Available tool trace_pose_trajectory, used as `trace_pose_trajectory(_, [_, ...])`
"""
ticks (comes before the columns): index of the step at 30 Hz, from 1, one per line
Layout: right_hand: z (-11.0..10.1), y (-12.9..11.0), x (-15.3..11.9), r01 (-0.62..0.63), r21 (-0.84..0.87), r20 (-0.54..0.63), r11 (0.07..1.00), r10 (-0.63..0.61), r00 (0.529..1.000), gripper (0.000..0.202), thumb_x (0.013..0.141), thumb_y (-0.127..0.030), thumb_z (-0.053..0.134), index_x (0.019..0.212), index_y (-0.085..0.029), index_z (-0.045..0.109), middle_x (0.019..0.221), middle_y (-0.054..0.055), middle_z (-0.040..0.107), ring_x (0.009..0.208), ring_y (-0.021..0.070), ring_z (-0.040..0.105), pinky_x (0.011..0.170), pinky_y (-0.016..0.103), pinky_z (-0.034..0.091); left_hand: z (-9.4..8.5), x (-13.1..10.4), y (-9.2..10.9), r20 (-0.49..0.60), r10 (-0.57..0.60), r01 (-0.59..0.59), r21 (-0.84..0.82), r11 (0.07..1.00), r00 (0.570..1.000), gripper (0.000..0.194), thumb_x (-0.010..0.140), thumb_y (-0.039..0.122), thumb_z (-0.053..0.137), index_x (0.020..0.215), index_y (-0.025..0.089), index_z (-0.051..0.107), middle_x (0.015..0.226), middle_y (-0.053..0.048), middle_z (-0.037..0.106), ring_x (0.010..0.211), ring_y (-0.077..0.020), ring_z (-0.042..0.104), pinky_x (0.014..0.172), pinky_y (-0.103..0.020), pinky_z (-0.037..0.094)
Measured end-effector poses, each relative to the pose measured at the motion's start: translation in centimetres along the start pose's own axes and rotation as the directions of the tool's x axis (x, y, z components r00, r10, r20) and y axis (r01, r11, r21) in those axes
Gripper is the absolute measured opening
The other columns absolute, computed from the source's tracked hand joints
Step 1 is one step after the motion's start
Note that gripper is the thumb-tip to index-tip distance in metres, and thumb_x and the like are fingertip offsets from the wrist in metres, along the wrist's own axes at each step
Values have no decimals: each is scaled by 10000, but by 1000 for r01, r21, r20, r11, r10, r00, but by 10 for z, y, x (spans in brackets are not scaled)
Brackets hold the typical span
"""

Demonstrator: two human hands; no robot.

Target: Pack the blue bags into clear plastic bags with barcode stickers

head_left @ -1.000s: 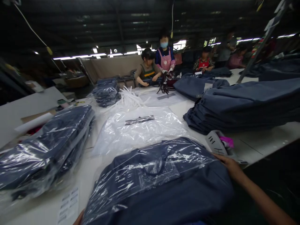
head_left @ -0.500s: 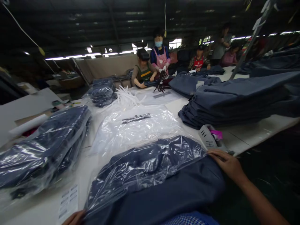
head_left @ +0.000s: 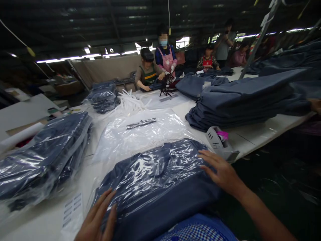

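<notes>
Before me lies a folded navy garment point(head_left: 160, 204), its far part covered by a clear plastic bag point(head_left: 150, 167) that reflects the light. My left hand point(head_left: 97, 217) is at the garment's near left side, fingers spread over the plastic. On the right, my right hand point(head_left: 218, 169) has its fingers stretched out over the bag's right end. Neither hand grips anything. Just past the bag lies a stack of flat clear bags point(head_left: 160, 130) with a dark strip on top.
Bagged navy garments point(head_left: 45, 154) lie at left, beside a label sheet point(head_left: 72, 211). At right stand a grey plastic holder point(head_left: 218, 142) and a tall pile of navy garments point(head_left: 240, 103). White strips point(head_left: 130, 102) lie farther back. Co-workers point(head_left: 149, 72) stand across the table.
Both hands have left the bag's edges and moved inward over the plastic, fingers now spread. The near part of the garment looks drawn in. The view has shifted slightly.
</notes>
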State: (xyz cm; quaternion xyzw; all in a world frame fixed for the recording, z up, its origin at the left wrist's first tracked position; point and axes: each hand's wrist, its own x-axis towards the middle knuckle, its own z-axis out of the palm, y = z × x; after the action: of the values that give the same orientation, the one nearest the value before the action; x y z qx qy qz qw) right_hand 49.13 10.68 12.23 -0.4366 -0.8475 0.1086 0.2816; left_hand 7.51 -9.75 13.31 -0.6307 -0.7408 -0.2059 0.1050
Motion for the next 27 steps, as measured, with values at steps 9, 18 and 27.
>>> trace_pose_trajectory(9, [44,-37,-66,206,153,442,966,-253,860,769,831,-594,608,1490,-308,333,1540,87,349,1415,333,302,1172,598,45,78,-28,61,143,556,-574,196,795,819,573,903,376,512,1447,253,381,1451,-31,483,1306,-210,486,965,-354,504])
trace_pose_trajectory(18, [98,-26,-61,329,-70,266,942,-300,916,730,831,-468,678,1466,-260,383,1488,99,439,1385,324,354,1154,607,149,86,-25,63,156,510,-533,208,820,846,688,881,567,499,1452,205,374,1513,-86,391,1374,-264,393,1070,-452,392])
trace_pose_trajectory(27, [129,-30,14,264,-10,129,964,-261,957,547,880,-472,612,1362,-230,520,1377,96,565,1321,293,451,1160,593,185,107,0,67,268,264,-320,192,928,926,798,819,153,550,1521,241,181,1537,-98,351,1400,-278,351,1110,-492,363])
